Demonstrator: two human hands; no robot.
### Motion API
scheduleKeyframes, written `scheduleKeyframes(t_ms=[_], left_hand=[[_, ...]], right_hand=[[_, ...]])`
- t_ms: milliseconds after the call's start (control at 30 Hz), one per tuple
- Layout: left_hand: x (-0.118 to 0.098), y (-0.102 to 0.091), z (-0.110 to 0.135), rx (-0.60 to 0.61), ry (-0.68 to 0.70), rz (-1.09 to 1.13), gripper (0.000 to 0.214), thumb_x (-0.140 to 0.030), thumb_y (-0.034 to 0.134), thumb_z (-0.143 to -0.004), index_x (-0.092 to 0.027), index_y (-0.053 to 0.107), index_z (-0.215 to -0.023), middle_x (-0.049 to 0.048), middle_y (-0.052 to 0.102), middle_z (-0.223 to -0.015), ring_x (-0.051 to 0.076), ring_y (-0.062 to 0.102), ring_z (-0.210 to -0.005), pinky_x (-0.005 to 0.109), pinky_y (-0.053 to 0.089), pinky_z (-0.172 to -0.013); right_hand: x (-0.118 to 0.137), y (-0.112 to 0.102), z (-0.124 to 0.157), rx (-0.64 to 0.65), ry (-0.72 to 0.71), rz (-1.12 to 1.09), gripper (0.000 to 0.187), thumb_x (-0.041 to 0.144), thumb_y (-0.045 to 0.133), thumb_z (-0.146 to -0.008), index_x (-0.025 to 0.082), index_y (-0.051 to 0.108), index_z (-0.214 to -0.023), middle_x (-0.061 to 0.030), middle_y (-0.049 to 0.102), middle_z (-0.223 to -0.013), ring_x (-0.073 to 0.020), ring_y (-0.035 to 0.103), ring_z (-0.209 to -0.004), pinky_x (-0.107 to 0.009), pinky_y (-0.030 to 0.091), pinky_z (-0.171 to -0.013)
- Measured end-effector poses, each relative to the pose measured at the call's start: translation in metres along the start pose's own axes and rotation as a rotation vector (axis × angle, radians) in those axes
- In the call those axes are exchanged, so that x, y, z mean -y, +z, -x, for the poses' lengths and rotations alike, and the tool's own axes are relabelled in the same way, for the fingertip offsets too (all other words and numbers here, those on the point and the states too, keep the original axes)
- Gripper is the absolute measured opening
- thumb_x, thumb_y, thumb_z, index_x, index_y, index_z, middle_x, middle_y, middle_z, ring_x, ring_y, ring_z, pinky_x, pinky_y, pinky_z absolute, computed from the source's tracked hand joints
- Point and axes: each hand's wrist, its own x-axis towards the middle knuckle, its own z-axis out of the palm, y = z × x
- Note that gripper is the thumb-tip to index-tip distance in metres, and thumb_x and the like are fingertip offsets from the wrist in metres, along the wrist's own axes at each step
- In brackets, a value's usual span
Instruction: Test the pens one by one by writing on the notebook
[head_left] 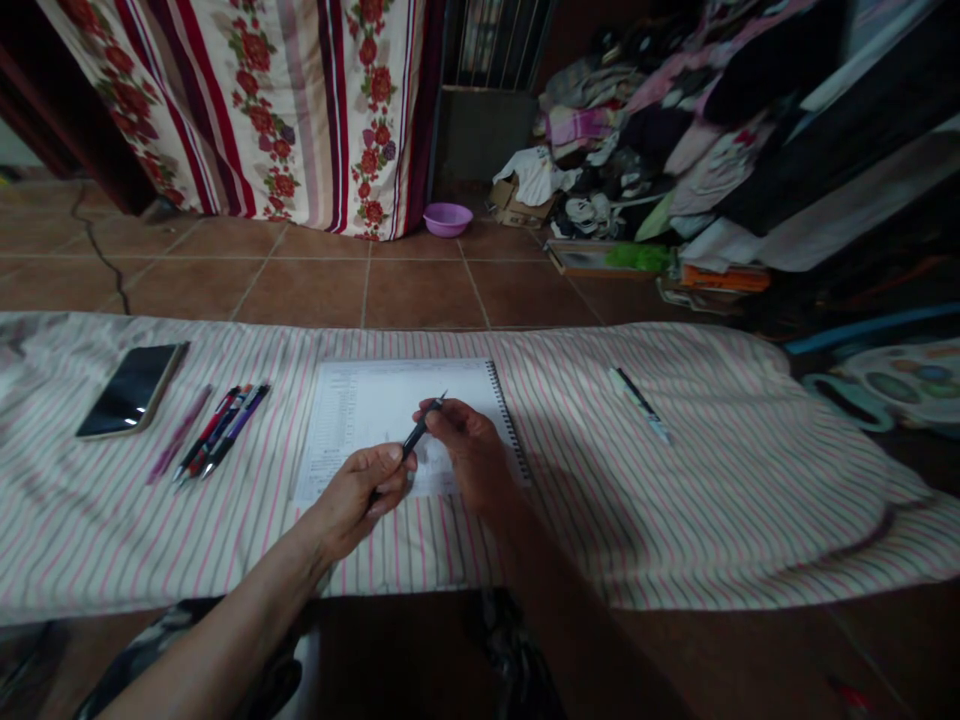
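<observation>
A dark pen (417,432) is held between both hands, its thin tip pointing up and to the right. My left hand (372,488) is closed round the pen's lower end. Fingers of my right hand (472,450) pinch it close to the tip. Beneath them lies a spiral-bound notebook (412,385), its coil along the right side, with printed text at the left of the page. Part of the page is covered by my hands.
To the left, several pens (225,430) lie beside a pinkish pen (180,432) and a phone (131,390). A dark and pale pen (641,405) rests at the right on the striped cloth (712,500). Beyond are a purple basin (448,219), a flowered curtain (300,110) and heaped clothes (645,130).
</observation>
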Motion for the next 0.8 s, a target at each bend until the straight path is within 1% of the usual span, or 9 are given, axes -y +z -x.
scheduleKeyframes(t_ms=[100,200,300,367,400,500,633,733,800], left_hand=[[0.001,0.000,0.000,-0.002,-0.003,-0.001,0.028,-0.037,0.060,-0.080,-0.010,0.059,-0.075,-0.0089,0.025,-0.049,0.002,0.020,-0.040,0.019,0.013,-0.043],[0.000,0.000,0.000,0.012,-0.014,0.008,0.027,-0.036,0.060,-0.080,-0.009,0.060,-0.075,-0.0085,0.026,-0.049,0.002,0.021,-0.040,0.019,0.013,-0.042],[-0.002,-0.002,0.000,0.019,-0.021,0.041,0.024,-0.033,0.060,-0.080,-0.010,0.060,-0.076,-0.0084,0.026,-0.049,0.002,0.021,-0.040,0.019,0.013,-0.042],[-0.003,-0.003,-0.001,0.022,-0.023,0.051,0.023,-0.032,0.059,-0.080,-0.010,0.060,-0.076,-0.0085,0.025,-0.050,0.002,0.021,-0.039,0.019,0.013,-0.042],[-0.003,-0.003,-0.001,0.027,-0.022,0.049,0.023,-0.032,0.058,-0.081,-0.009,0.060,-0.076,-0.0084,0.025,-0.050,0.002,0.021,-0.039,0.019,0.013,-0.042],[-0.002,-0.004,-0.001,0.037,-0.015,0.035,0.023,-0.032,0.056,-0.083,-0.010,0.060,-0.075,-0.0081,0.026,-0.050,0.002,0.021,-0.040,0.020,0.014,-0.042],[0.000,-0.003,0.000,0.035,-0.003,0.018,0.024,-0.032,0.056,-0.083,-0.011,0.059,-0.073,-0.0080,0.026,-0.050,0.002,0.021,-0.040,0.020,0.014,-0.043],[-0.001,-0.002,0.000,0.031,-0.001,0.013,0.024,-0.033,0.056,-0.083,-0.010,0.060,-0.074,-0.0081,0.026,-0.050,0.002,0.021,-0.040,0.020,0.014,-0.043],[-0.002,-0.002,0.001,0.032,-0.013,0.022,0.025,-0.033,0.057,-0.082,-0.010,0.060,-0.075,-0.0082,0.026,-0.050,0.002,0.021,-0.040,0.019,0.013,-0.043]], right_hand=[[-0.003,0.002,-0.001,-0.058,-0.045,0.068,0.017,0.032,0.074,-0.062,0.020,0.064,-0.070,0.0039,0.065,-0.069,-0.0105,0.057,-0.067,-0.025,0.042,-0.070],[-0.001,0.003,0.000,-0.045,-0.039,0.087,0.019,0.034,0.074,-0.062,0.020,0.062,-0.067,0.0049,0.063,-0.064,-0.0103,0.055,-0.063,-0.025,0.042,-0.067],[0.005,0.001,0.003,0.040,0.005,0.035,0.025,0.037,0.072,-0.064,0.022,0.067,-0.084,-0.0005,0.070,-0.087,-0.0156,0.061,-0.085,-0.029,0.043,-0.079],[0.008,0.000,0.004,0.077,0.023,0.024,0.031,0.038,0.069,-0.067,0.023,0.067,-0.094,-0.0029,0.069,-0.102,-0.0182,0.059,-0.099,-0.033,0.041,-0.087],[0.009,-0.001,0.004,0.078,0.027,0.030,0.030,0.037,0.069,-0.068,0.024,0.068,-0.095,-0.0031,0.069,-0.103,-0.0185,0.058,-0.101,-0.034,0.040,-0.089],[0.008,-0.003,0.003,0.030,0.025,0.030,0.024,0.033,0.071,-0.065,0.023,0.070,-0.086,-0.0018,0.071,-0.092,-0.0172,0.061,-0.092,-0.034,0.040,-0.089],[0.003,-0.002,-0.001,-0.029,-0.001,-0.019,0.020,0.030,0.075,-0.058,0.022,0.068,-0.074,0.0018,0.069,-0.076,-0.0132,0.059,-0.075,-0.030,0.043,-0.079],[0.001,0.000,-0.001,-0.051,-0.028,0.019,0.019,0.031,0.076,-0.059,0.021,0.064,-0.070,0.0036,0.065,-0.068,-0.0110,0.055,-0.066,-0.026,0.042,-0.069],[0.002,0.000,0.001,-0.026,-0.030,0.038,0.020,0.033,0.074,-0.061,0.021,0.064,-0.073,0.0030,0.066,-0.071,-0.0112,0.055,-0.067,-0.026,0.041,-0.068]])
